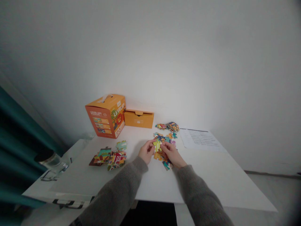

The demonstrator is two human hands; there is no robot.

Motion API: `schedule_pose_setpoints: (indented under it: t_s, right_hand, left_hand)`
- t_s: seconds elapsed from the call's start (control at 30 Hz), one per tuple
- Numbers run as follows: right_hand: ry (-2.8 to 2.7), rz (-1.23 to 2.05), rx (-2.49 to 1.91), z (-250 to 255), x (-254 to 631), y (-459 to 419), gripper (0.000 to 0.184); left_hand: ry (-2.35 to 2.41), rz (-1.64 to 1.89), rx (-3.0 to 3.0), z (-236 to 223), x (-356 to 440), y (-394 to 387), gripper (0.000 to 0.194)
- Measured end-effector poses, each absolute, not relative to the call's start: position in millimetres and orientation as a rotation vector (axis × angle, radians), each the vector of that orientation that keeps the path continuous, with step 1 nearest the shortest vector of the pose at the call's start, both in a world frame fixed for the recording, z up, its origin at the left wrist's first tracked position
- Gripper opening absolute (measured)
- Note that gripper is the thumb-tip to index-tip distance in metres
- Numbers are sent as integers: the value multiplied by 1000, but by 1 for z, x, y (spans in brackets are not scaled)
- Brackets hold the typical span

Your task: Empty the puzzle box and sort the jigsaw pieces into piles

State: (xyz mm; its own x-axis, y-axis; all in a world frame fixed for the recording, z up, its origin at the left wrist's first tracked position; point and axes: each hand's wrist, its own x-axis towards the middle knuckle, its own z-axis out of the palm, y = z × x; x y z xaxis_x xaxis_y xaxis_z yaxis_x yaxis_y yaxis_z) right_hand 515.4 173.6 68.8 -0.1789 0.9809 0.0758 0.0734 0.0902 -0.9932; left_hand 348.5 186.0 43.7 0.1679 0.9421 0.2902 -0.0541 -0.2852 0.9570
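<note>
Between both hands is a yellow-green jigsaw puzzle piece (157, 145), raised over other pieces on the white table. My left hand (147, 151) pinches its left edge with thumb and fingers. On the opposite edge, my right hand (172, 153) grips it with closed fingertips. Loose colourful puzzle pieces (166, 164) lie beneath and around the hands, partly covered by them. Behind them sits a further pile of puzzle pieces (173, 126). To the left, a heap of puzzle pieces (116, 159) includes one with a red barn.
An orange puzzle box (103, 117) stands at the back left, beside a smaller yellow-orange box (139, 120). A printed sheet (201, 139) lies on the right. A glass jar with a dark lid (52, 161) and a pair of glasses (49, 176) are at the far left.
</note>
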Motion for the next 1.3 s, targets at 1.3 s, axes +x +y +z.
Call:
schedule_pose_setpoints:
  t_s: [1.3]
  right_hand:
    - [-2142,-2,-1521,51,583,218,40]
  left_hand:
    - [1279,1277,2135,43,343,184,22]
